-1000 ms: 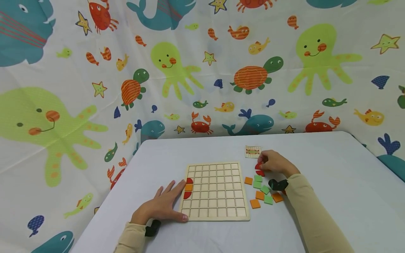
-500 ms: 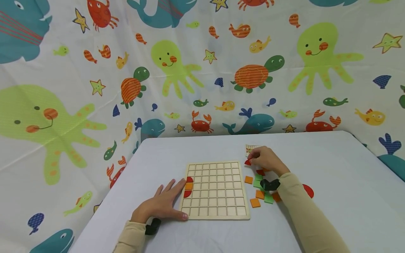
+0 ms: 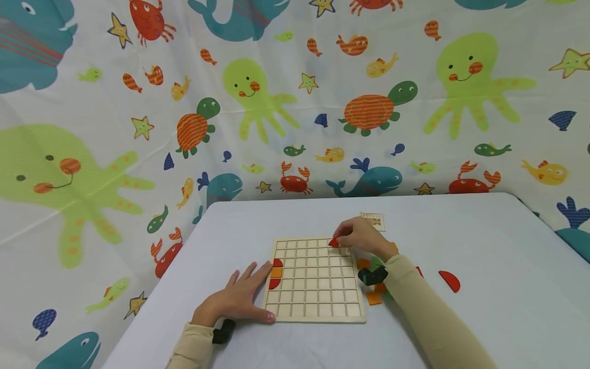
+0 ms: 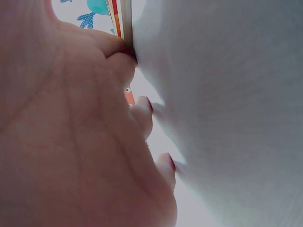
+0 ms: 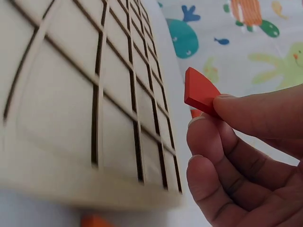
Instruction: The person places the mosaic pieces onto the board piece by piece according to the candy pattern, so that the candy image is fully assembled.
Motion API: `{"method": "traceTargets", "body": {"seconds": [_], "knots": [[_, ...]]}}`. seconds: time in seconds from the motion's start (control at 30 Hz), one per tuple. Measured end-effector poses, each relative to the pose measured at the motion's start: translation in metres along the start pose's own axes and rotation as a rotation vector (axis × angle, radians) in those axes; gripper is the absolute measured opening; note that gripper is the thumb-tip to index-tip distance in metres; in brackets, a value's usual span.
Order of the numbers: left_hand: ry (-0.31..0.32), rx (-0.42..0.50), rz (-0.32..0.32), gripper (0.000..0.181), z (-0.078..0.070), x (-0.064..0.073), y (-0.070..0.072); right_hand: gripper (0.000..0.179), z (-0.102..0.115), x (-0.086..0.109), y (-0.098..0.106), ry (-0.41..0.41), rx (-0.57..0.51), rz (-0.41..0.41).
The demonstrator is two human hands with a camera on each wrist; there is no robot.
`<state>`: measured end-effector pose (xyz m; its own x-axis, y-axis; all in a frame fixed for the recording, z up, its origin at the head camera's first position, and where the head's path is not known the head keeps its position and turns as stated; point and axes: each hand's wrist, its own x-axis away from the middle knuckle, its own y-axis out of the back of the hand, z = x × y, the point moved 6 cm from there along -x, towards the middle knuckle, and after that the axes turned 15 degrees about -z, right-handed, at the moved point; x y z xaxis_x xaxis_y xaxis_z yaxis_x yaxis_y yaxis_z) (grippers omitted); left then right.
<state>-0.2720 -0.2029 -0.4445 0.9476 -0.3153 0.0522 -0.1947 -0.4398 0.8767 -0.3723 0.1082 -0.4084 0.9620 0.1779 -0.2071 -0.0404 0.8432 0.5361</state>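
We see a square board of pale wood, grooved in a grid. The left hand lies spread, straight-fingered, against its left edge; over its far right corner, the bent right hand pinches a flat, smooth red piece with a curved edge.
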Motion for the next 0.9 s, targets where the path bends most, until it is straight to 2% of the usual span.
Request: {"method": "traceTargets", "body": {"seconds": [0.33, 0.9], "knots": [[-0.004, 0.004, -0.005, 0.126, 0.002, 0.0, 0.0, 0.007, 0.027, -0.007, -0.038, 0.064, -0.05, 0.085], [0.007, -0.001, 0.004, 0.126, 0.003, 0.0, 0.0, 0.01, 0.062, -0.009, -0.099, 0.181, -0.018, 0.095]]}}
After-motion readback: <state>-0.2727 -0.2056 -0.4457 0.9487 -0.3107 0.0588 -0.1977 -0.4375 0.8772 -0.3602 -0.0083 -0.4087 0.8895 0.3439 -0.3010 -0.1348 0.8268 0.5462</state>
